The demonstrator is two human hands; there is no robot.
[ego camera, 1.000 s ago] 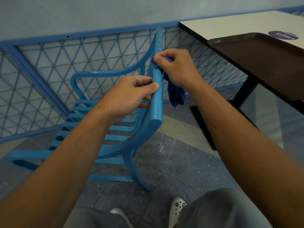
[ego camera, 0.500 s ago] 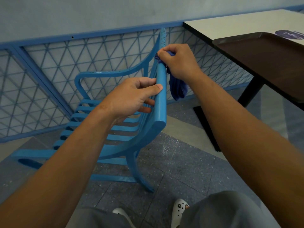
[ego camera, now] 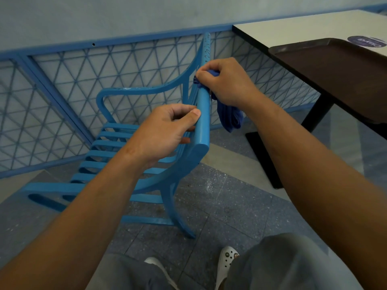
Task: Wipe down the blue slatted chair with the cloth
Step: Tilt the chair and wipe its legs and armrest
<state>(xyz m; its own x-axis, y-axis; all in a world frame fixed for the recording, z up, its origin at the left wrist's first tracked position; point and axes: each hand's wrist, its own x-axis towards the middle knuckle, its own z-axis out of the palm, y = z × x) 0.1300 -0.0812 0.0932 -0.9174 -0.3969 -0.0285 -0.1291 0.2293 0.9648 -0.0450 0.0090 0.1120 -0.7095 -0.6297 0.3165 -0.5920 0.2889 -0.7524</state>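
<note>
Now the left hand [ego camera: 167, 130] grips the blue slatted chair [ego camera: 202, 114] top rail to steady it, while the right hand [ego camera: 225, 82] pinches the cloth [ego camera: 229, 116] against it, wiping.

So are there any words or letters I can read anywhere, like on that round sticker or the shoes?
Round purple sticker on the white table: it has white lettering, but it sits upside down and blurred, so I cannot read it for sure.
"m": on a round charm on the white shoe.
Blue chair, cloth, brown tray: no words.
</note>
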